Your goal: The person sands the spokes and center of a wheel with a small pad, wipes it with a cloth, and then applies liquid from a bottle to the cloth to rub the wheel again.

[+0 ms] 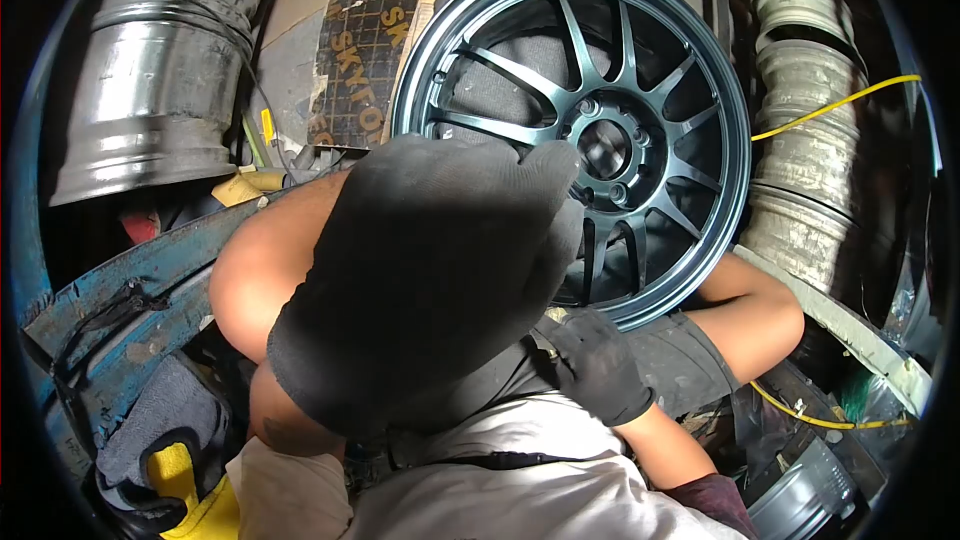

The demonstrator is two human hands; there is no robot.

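Observation:
A dark teal, multi-spoke wheel rim leans over my lap, its hub facing up. My left hand, in a dark grey glove, is raised close to the camera and covers the rim's lower left part. Its fingers are curled together near the hub; whatever they hold is hidden. Below the rim's bottom edge, my right hand in a black glove has bent fingers beside a small beige thing, too small to make out.
Shiny metal barrels stand at the upper left, by a dark printed cardboard piece. Bare wheels are stacked at the right, near a yellow cable. A grey and yellow cloth lies at the lower left.

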